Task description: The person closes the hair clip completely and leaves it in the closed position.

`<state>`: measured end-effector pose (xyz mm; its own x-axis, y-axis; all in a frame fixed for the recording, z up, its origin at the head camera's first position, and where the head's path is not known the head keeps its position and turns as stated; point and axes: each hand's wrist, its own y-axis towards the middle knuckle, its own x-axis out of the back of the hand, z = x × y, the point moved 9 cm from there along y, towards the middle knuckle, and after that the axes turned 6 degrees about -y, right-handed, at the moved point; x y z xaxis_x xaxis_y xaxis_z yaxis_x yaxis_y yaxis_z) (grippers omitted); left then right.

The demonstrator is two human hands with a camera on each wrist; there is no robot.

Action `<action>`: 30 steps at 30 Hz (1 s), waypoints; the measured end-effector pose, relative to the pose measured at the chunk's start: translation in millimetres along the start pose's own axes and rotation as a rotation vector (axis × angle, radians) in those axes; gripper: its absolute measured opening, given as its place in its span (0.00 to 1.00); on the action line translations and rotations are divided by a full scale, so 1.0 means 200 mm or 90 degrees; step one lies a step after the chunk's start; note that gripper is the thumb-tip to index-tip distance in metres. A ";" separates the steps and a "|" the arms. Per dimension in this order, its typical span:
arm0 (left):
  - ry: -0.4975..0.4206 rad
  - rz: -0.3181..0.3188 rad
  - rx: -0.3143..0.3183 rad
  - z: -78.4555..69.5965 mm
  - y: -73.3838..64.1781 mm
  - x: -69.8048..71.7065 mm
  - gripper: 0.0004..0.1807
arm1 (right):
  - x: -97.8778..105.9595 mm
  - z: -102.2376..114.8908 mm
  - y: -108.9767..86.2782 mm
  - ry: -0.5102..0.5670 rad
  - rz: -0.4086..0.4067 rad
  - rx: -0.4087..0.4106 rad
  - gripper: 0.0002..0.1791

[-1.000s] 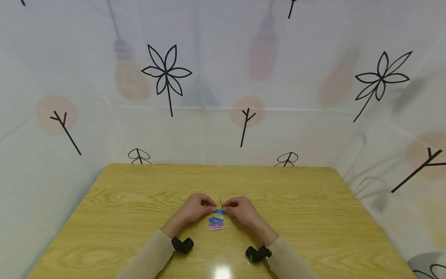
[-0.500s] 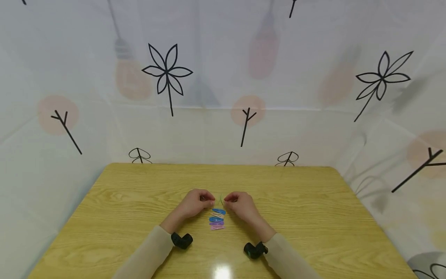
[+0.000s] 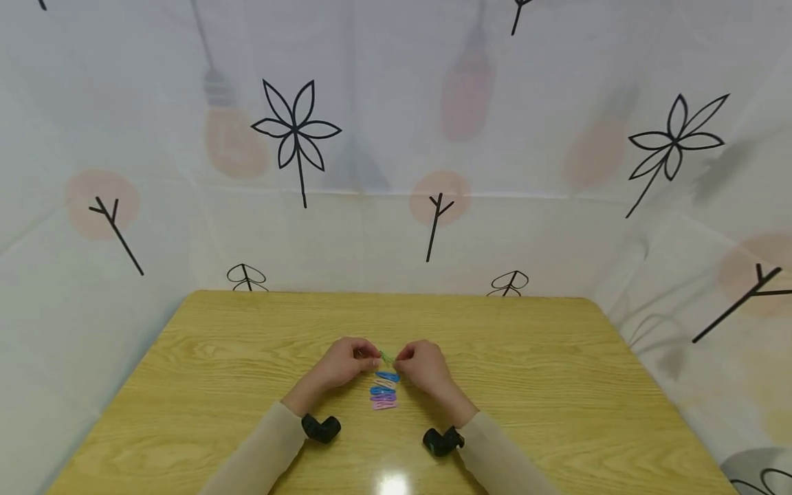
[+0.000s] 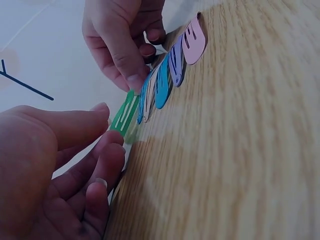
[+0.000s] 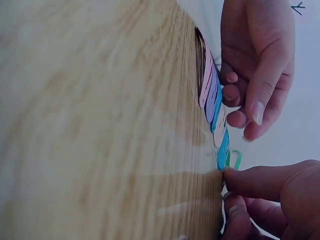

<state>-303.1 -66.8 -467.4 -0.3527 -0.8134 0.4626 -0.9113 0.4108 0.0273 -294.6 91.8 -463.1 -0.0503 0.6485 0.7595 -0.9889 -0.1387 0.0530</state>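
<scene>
My right hand pinches one end of a green snap hair clip between thumb and fingers, just beyond a row of clips. My left hand has its fingers loosely bent beside the clip's other end. In the right wrist view, a gap shows between those left fingertips and the green clip. Lined up on the table toward the person are a blue clip, a cream clip, a second blue clip, a purple clip and a pink clip.
The wooden table runs back to a white patterned cloth that hangs behind and at the sides. A black wrist camera sits on the left wrist and another black camera on the right.
The green clip has tipped from upright to slanting toward the left hand. My right forearm has shifted a little left, and both hands are slightly farther from the body. The row stays put.
</scene>
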 end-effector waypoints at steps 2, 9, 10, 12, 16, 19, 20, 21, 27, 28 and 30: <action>-0.003 -0.001 -0.003 0.00 0.00 0.00 0.05 | 0.00 0.00 0.00 -0.002 0.003 0.000 0.04; -0.009 -0.013 -0.016 0.00 0.00 0.00 0.07 | 0.00 0.00 0.00 -0.003 0.009 0.010 0.04; -0.011 -0.018 -0.020 0.00 0.00 0.01 0.07 | 0.00 0.00 -0.01 -0.002 0.011 0.011 0.04; -0.016 -0.029 -0.025 0.00 0.00 0.01 0.08 | 0.01 0.01 -0.01 0.003 0.017 0.011 0.05; -0.026 -0.046 -0.042 -0.02 0.00 0.01 0.10 | 0.02 0.02 -0.02 0.017 0.023 0.014 0.04; -0.030 -0.056 -0.051 -0.03 0.00 0.01 0.09 | 0.03 0.04 -0.03 0.019 0.014 0.022 0.04; -0.031 -0.060 -0.053 -0.04 0.00 0.01 0.09 | 0.04 0.04 -0.03 0.019 0.010 0.023 0.04; -0.030 -0.064 -0.055 -0.04 0.01 0.01 0.08 | 0.05 0.05 -0.03 0.020 0.005 0.026 0.04; -0.032 -0.078 -0.061 -0.07 0.00 0.02 0.07 | 0.08 0.06 -0.05 0.067 -0.004 0.022 0.03; -0.032 -0.079 -0.064 -0.08 -0.01 0.02 0.07 | 0.09 0.06 -0.06 0.082 -0.002 0.017 0.03; -0.031 -0.083 -0.064 -0.09 -0.01 0.02 0.07 | 0.09 0.06 -0.06 0.107 0.000 0.009 0.03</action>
<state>-299.6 -64.1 -450.1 -0.2452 -0.8806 0.4055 -0.9251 0.3376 0.1737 -282.0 96.5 -443.3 -0.0741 0.7640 0.6409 -0.9870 -0.1482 0.0626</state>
